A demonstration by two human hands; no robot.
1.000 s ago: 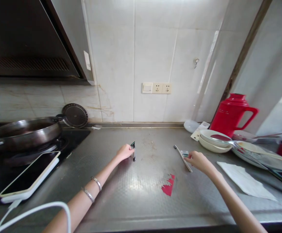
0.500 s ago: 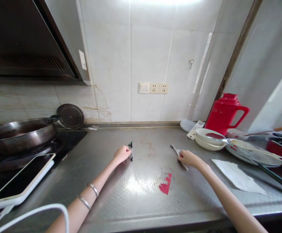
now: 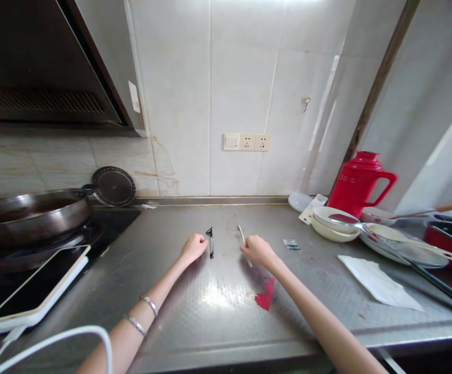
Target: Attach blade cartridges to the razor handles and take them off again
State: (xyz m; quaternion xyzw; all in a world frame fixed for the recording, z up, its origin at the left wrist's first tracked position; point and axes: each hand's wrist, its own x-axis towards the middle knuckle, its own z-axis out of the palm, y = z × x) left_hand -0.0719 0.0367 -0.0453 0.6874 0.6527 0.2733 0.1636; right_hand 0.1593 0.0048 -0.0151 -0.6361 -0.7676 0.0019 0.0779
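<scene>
My left hand [image 3: 193,248] is closed, its fingertips pinching the side of a small black razor-like tool [image 3: 211,248]. The tool stands out lengthwise, its triangular head at the far end. A short distance to the right, my right hand [image 3: 259,248] wraps round a thin, pale stick [image 3: 241,234], held low at the counter. The far end of the stick sticks out past my fingers and a bit shows below them; my hand hides its middle. Nearer me than the right hand lies a jagged red scrap [image 3: 265,297]. Right of that hand is a small clear-and-dark packet [image 3: 291,244].
On the left, a phone [image 3: 41,283] with a white cable lies by a steel pan [image 3: 35,218] on the hob. Bowls [image 3: 334,234], plates, a white tissue [image 3: 377,283] and a red thermos jug [image 3: 358,184] stand at right. The tiled wall closes the metal counter's back.
My right hand has moved left across the counter with the pale stick, uncovering the packet. Brownish residue near the counter's middle no longer shows. My left hand has barely shifted.
</scene>
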